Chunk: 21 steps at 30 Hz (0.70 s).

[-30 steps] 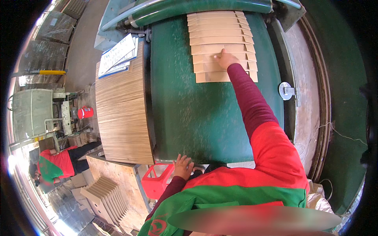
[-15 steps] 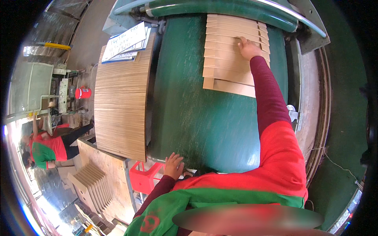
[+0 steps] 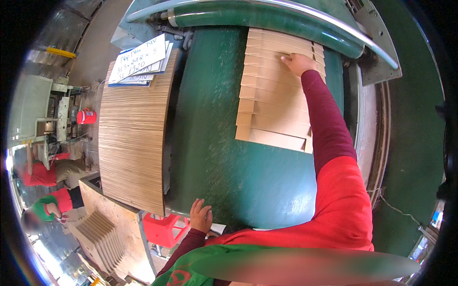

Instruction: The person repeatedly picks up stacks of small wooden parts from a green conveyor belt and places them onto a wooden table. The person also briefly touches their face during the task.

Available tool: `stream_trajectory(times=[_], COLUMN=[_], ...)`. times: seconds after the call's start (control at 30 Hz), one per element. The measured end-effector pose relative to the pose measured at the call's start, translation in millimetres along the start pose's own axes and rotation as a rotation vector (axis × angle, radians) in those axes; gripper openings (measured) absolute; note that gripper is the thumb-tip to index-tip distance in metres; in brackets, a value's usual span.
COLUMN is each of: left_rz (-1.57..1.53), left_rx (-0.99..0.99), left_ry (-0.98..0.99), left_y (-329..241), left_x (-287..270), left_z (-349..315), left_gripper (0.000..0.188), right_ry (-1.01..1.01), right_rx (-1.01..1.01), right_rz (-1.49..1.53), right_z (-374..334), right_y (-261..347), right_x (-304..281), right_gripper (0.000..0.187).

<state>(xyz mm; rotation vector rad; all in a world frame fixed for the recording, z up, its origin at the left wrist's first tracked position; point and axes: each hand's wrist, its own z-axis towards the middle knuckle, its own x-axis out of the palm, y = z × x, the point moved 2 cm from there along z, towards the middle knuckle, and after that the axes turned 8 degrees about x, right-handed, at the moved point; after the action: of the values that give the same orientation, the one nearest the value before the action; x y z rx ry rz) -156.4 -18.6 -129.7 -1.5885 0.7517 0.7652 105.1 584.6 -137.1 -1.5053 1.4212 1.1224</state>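
Overlapping flat brown cardboard pieces (image 3: 274,93) lie in a shingled row on the green conveyor belt (image 3: 210,128), running back toward the roller. My right hand (image 3: 300,63) is stretched far forward over this row. It rests on the upper pieces with its fingers pointing left, grasping none of them; its fingers are partly bent. Close to my body, my left hand (image 3: 201,216) lies at the belt's near left edge, fingers spread and holding nothing.
Left of the belt stands a stack of cardboard (image 3: 133,138) with handwritten sheets (image 3: 140,62) on top. Below it are a red plastic stool (image 3: 164,231) and folded cardboard (image 3: 102,240) on a wooden table. A metal bar (image 3: 286,5) crosses above the green roller (image 3: 267,21). Co-workers stand at far left.
The row of cardboard now appears lower in view, reaching nearer to me. My right hand stays over it, and my left hand remains by the belt edge. The view has shifted slightly.
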Motion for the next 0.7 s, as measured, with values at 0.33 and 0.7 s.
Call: stream_trajectory(times=[0.33,0.7], left_rz=[-1.780,-2.038], left_rx=[-0.928,-1.199], left_ry=[0.108,-0.186], left_y=[-70.8,-118.4], left_x=[96.1,137.4], left_z=[153.5,244.5], left_gripper=[0.031,0.011], right_ry=[-0.287,-0.253], right_rx=[-0.028,0.038], right_rz=[0.039,0.050], right_z=[26.1,9.3], right_y=[1.1,11.9], right_x=[29.0,18.2], right_gripper=[0.074,0.070])
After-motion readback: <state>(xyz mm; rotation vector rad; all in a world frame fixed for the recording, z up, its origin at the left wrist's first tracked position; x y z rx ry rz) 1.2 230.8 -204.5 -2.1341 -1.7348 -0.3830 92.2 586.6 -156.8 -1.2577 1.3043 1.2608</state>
